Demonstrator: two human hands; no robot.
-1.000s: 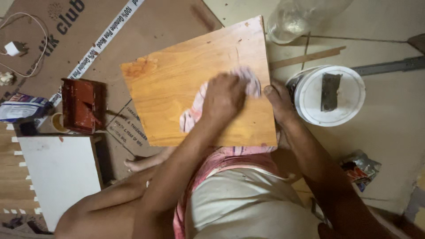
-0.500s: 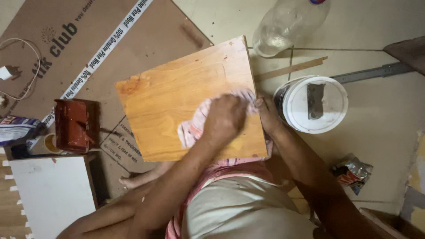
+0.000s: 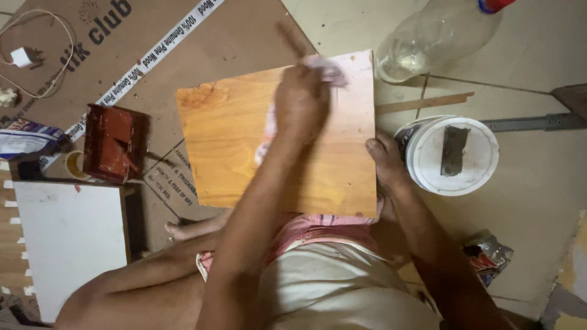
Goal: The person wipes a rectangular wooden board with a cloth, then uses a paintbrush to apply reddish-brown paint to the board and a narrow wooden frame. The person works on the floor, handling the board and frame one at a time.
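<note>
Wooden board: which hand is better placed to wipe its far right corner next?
Left, probably. The left hand presses the cloth on the wooden board near that corner; the right hand grips the board's right edge, steadying it.

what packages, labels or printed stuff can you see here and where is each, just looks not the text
Cardboard sheet: flat under the wooden board, brown with dark print.
Tape strip: runs diagonally across the cardboard, white with dark lettering.
Pouch: far left edge, crumpled, white and blue.
Wrapper: floor at lower right, crumpled, shiny silver with red.
Bottle: top right, clear plastic, lying down, red cap.
</note>
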